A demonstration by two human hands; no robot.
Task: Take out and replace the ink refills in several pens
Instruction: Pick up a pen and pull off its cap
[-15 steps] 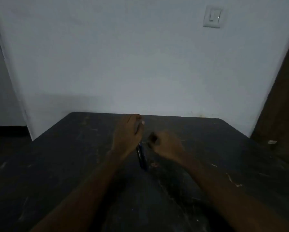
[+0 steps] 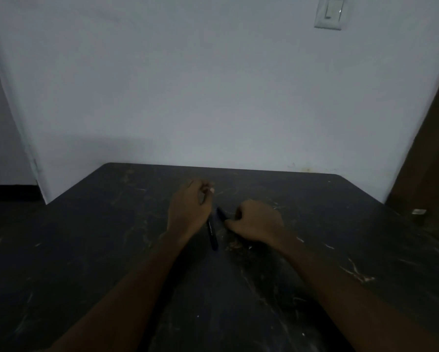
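Observation:
In dim light, my left hand (image 2: 189,210) is closed around a dark pen barrel (image 2: 212,233), which sticks out below the fist and slants toward me. Just right of it, my right hand (image 2: 255,222) is closed on a short dark pen piece (image 2: 221,214) that pokes out to the left of the fingers. A small gap separates the two pen parts. Whether a refill shows is too dark to tell. Both hands hover low over the dark table (image 2: 111,250).
The scratched dark table reaches back to a white wall (image 2: 213,97) carrying a light switch (image 2: 331,12). A brown door (image 2: 431,161) stands at the right, with a small pale object (image 2: 418,212) near the table's right edge.
My right hand has moved slightly right, away from the left hand, and the short dark piece is more exposed. The left hand holds its place.

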